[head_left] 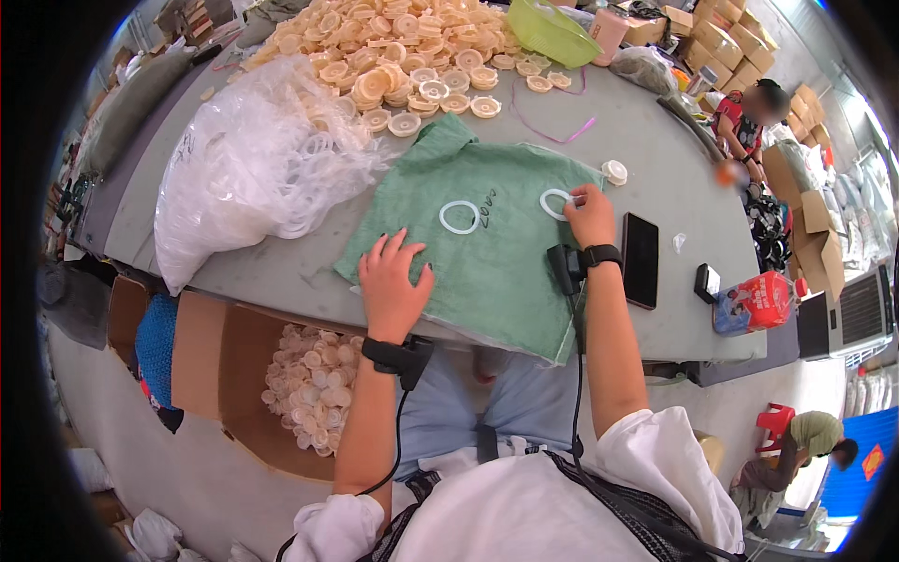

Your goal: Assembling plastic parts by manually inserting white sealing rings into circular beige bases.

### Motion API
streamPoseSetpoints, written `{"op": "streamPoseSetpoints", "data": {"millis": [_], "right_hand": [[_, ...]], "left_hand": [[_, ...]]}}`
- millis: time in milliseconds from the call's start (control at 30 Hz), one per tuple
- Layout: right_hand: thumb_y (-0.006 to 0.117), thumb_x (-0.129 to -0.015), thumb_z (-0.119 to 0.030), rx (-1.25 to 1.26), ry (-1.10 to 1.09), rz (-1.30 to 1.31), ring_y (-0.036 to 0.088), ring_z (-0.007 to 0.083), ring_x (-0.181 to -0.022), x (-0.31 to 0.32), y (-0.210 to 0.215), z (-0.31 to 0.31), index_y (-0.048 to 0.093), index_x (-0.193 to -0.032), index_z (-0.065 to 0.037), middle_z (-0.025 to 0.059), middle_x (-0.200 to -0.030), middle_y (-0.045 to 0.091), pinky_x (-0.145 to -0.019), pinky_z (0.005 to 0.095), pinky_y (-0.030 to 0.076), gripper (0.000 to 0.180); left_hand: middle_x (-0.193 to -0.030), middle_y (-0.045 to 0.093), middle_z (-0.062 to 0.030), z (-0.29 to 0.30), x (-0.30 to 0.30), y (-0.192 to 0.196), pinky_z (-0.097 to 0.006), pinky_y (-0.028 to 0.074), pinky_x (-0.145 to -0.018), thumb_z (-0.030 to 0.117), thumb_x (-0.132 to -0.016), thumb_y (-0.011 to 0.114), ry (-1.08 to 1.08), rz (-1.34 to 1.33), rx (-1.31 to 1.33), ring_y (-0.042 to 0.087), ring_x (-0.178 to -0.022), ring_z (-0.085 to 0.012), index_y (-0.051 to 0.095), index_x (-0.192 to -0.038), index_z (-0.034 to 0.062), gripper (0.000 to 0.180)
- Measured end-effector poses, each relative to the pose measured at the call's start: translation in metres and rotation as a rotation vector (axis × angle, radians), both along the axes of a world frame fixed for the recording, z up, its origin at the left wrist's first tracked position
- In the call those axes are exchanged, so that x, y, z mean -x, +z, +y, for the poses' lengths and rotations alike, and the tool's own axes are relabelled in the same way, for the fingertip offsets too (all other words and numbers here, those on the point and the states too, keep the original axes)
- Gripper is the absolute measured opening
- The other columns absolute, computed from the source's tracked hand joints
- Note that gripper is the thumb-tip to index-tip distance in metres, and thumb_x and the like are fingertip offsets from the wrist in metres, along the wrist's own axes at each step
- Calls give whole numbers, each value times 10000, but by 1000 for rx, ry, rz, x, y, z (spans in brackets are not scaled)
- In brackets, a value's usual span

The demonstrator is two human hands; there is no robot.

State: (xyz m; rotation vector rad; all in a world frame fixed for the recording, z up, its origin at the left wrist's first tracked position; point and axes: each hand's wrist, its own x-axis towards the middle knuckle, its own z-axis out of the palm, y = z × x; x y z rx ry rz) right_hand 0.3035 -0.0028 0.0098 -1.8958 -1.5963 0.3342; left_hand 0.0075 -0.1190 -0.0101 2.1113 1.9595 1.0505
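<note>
A green cloth (506, 272) with dark handwritten marks lies on the table before me. My left hand (393, 283) rests on its left edge, fingers spread and holding nothing. At the cloth's upper right, my right hand (592, 217) pinches the edge of a white ring (546, 207). Another white ring (459, 203) lies flat near the middle of the cloth, apart from both hands. Just past the right hand sits a pale round cap-like piece (614, 172). More white rings show at the mouth of a clear plastic bag (239, 159) on the left.
Cream plastic pieces (375, 47) are heaped at the far side beside a green basket (552, 33). A phone (641, 258), a small black box (707, 282) and a red-blue container (754, 303) stand right. Below left, a cardboard box (248, 403) holds similar pieces. Two other people are farther right.
</note>
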Motion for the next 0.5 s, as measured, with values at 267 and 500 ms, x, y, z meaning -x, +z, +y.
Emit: {"op": "streamPoseSetpoints", "data": {"millis": [267,500], "right_hand": [[698,-694,-191,-63,-23,116,610,271,-922,-23,4,14,593,-1071,-102,107,-990,641,-806,389,470,402],[721,-676,-333,-131,-99,-453,503,314,-1141,-86,11,102,510,-1252,-93,185,-1254,510,-969,426,396,659]], "left_hand": [[-1257,524,-79,3,2,2,-499,267,-1021,200,-740,623,5,-8,-12,413,-1210,-314,616,-1036,126,306],[-1258,519,-87,1,-1,6,-503,262,-1025,191,-733,628,7,-29,-5,412,-1203,-318,633,-987,103,268]]}}
